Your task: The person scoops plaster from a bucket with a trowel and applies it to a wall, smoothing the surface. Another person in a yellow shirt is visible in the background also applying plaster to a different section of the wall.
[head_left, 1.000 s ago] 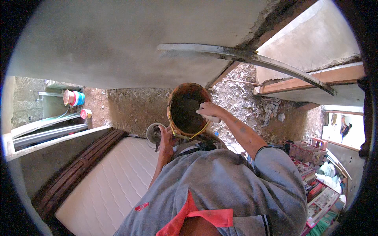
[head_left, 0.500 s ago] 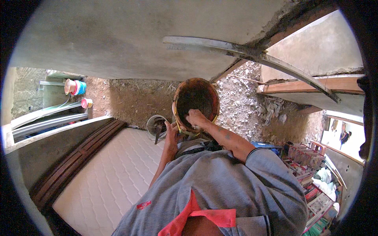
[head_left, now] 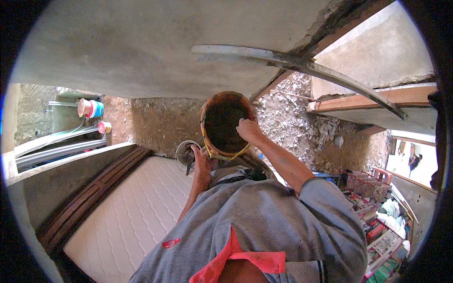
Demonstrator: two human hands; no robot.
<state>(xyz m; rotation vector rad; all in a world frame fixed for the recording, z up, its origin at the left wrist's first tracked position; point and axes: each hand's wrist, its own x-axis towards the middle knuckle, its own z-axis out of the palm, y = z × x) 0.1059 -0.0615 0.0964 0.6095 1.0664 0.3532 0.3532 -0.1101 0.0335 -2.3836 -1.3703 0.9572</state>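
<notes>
A stained bucket (head_left: 220, 123) with dark contents and a yellow rim and handle is in front of my body. My right hand (head_left: 248, 131) reaches over its right side, fingers curled at the dark interior; what they hold is hidden. Just left of the bucket, my left hand (head_left: 201, 160) is closed around a dark, narrow tool (head_left: 188, 168) that points down. Behind that tool is a smaller pale bucket (head_left: 182, 152).
A mattress (head_left: 122, 217) with a dark wooden headboard lies at lower left. A concrete wall (head_left: 155, 47) and a long bar (head_left: 358, 85) stand ahead. Rubble (head_left: 288, 108) covers ground to the right. Stacked tubs (head_left: 94, 108) are at far left, cluttered crates (head_left: 377, 236) at lower right.
My right hand went down and leftward inside the bucket, then back up toward its right side; the pale object it held earlier is no longer visible. The bucket shifted slightly.
</notes>
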